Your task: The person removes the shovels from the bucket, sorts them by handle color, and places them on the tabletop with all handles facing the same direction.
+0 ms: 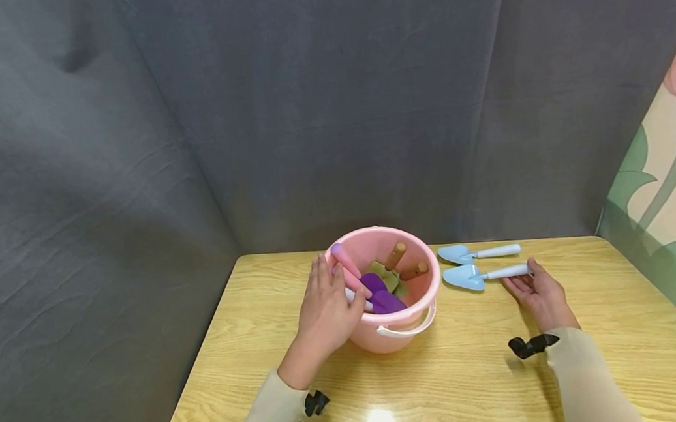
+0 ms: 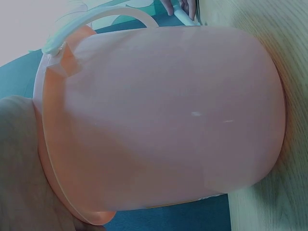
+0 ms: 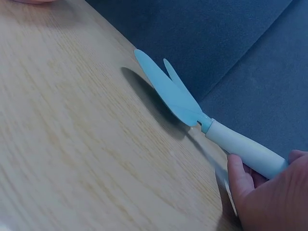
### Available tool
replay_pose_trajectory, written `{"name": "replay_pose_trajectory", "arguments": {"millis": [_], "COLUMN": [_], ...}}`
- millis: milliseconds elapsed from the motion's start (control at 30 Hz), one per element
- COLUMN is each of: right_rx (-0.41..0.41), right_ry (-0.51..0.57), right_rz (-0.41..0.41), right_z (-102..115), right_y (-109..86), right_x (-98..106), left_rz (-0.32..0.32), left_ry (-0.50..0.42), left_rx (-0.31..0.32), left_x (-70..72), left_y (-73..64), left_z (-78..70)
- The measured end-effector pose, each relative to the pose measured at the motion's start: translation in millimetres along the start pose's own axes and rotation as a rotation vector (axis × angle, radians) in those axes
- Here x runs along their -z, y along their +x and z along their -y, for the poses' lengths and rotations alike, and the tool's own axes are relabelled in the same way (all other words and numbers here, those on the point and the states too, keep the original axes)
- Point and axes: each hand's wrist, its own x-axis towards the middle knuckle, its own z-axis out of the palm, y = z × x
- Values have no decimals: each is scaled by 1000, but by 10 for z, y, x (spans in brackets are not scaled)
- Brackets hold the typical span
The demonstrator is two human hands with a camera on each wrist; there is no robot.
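In the head view a pink bucket [image 1: 393, 331] stands on the table, its white handle [image 1: 413, 328] hanging at the front. My left hand [image 1: 329, 306] lies over its left rim, fingers extended, thumb by the tools inside. Next to those fingers are pink handles [image 1: 346, 261] and purple blades [image 1: 387, 301]. At the right, my right hand [image 1: 538, 295] holds the white handle end of the nearer light blue trowel [image 1: 463, 278]. The right wrist view shows this trowel's blade [image 3: 166, 91] over its shadow. A second light blue trowel [image 1: 455, 254] lies behind it.
Wooden-handled green tools [image 1: 386, 273] lean inside the bucket. The wooden table [image 1: 455, 373] ends at a dark grey cloth [image 1: 331, 120] behind and at the left. A wall with a painted flower [image 1: 675, 227] stands at the right.
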Motion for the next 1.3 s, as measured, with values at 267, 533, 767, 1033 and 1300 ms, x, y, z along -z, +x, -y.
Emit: {"name": "replay_pose_trajectory", "arguments": {"millis": [267, 533, 767, 1033, 1300], "right_rx": [21, 41, 50, 147, 277], "right_ry": [-20, -93, -162, -326, -525], "right_rz": [-14, -19, -28, -138, -246], "right_z": [19, 33, 50, 46, 57], "right_y": [37, 48, 49, 40, 45], "right_x": [-35, -24, -31, -64, -89], "left_rz": [-9, -3, -16, -4, -15], "left_ry": [2, -4, -6, -14, -17], "left_rx": [-7, 3, -2, 13, 18], "left_x": [1, -12, -15, -30, -36], "left_y": [22, 2, 0, 10, 13], "left_z": [7, 1, -3, -2, 9]}}
